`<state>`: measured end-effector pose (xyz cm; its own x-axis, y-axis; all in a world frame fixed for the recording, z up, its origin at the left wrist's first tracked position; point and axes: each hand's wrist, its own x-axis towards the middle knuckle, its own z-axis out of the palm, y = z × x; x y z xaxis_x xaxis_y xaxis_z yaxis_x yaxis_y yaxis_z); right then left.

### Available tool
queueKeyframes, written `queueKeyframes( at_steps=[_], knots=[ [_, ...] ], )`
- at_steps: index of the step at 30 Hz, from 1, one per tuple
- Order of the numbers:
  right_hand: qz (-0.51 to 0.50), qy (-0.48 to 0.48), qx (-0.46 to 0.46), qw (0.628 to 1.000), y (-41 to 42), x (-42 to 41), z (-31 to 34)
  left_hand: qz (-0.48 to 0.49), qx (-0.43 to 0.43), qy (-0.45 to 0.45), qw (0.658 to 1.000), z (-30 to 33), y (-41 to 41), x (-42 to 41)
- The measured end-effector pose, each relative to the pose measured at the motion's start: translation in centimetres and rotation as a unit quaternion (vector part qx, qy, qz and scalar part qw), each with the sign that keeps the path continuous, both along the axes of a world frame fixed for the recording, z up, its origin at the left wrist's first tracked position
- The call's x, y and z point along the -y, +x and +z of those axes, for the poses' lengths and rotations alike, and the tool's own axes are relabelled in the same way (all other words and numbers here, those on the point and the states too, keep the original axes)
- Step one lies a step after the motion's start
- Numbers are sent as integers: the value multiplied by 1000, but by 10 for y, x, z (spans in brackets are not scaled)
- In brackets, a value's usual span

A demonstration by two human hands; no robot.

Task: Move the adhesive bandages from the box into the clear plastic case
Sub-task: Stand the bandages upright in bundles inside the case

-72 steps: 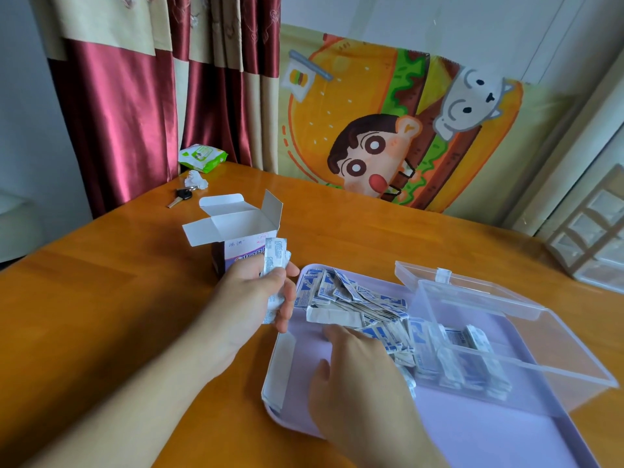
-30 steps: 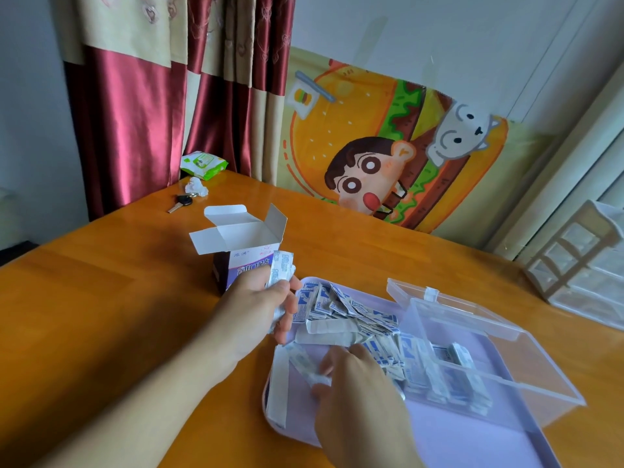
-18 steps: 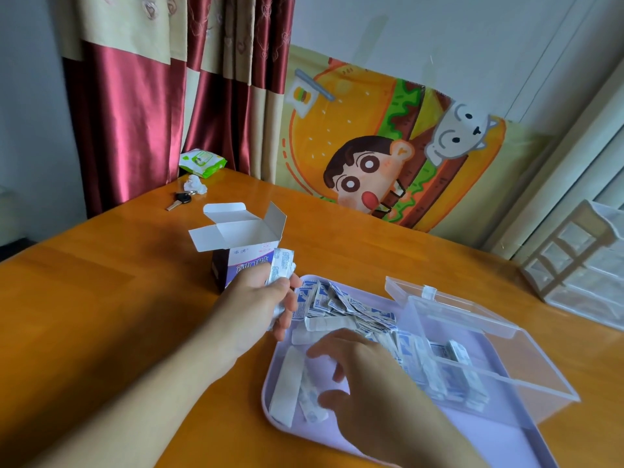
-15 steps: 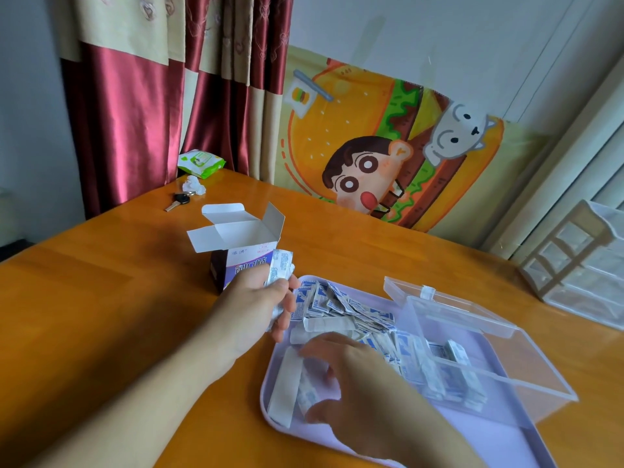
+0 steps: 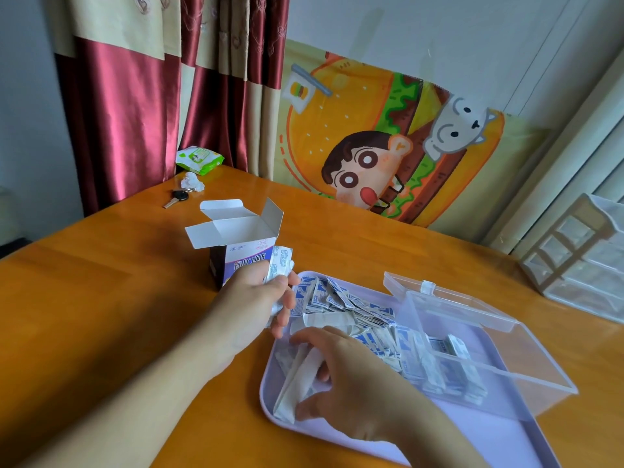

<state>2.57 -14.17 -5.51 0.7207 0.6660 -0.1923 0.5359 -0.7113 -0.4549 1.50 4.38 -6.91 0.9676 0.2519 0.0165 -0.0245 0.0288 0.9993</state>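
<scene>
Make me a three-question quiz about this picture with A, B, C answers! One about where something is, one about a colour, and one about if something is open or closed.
1. Where does the small metal key lie?
A. on the orange wooden table
B. in the tray
C. inside the case

2. What colour is the flat plastic tray?
A. green
B. pale purple
C. black

3. How is the white and purple cardboard box?
A. taped shut
C. crushed flat
B. flaps open

Answers:
1 A, the key rests on bare wood near the green wipes packet.
2 B, the tray's rim and floor look lilac.
3 B, its white flaps stand up and out.
</scene>
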Motion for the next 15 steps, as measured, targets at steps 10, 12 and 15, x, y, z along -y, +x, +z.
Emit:
queueKeyframes(
  at_steps=[10,12,15],
  knots=[
    [-74,3,-21,997,1,-1,-6,1,1,-3,1000,1,-1,1],
    [-60,-1,-34,998,3,-5,-1,1,0,-4,1000,2,-1,2],
    [-51,-1,-34,998,5,-11,2,3,-1,-1,1000,2,0,2]
  ],
)
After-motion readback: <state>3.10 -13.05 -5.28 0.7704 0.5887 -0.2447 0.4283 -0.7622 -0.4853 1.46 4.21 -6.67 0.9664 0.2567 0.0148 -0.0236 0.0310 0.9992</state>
